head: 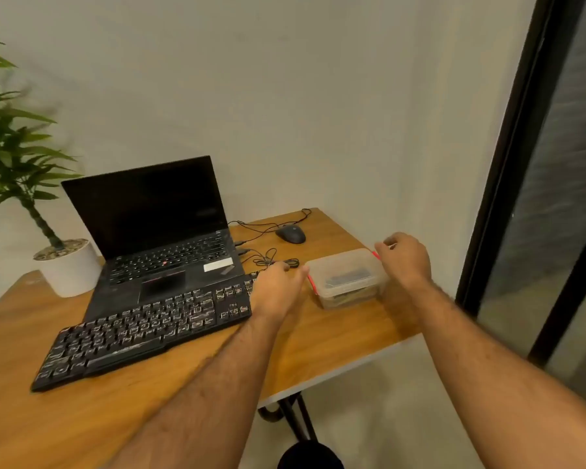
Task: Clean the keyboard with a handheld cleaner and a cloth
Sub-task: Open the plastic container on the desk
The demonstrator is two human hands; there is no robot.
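1. The left hand point(278, 286) has its fingers curled at the near-left red clip of the translucent plastic lidded box point(347, 277); whether it pinches the clip or only touches it I cannot tell.
2. The right hand point(403, 257) is curled at the far-right red clip of the same box, seemingly pinching it between thumb and fingers.
3. The box sits on the wooden table point(115, 418) near its right edge. Dark items show dimly through the wall. They may be the cleaner and cloth, but I cannot tell.
4. Handling, as I judge it: the box looks light and thin-walled, so it may slide or lift when a clip is pulled. Steady one end while freeing the other, and take the lid by its rim.
5. The black wired full-size keyboard point(142, 333), the thing to be cleaned, lies just left of the box, in front of the open black laptop point(156, 225). It is stiff and flat, with loose-seated keys, so support it by its edges.
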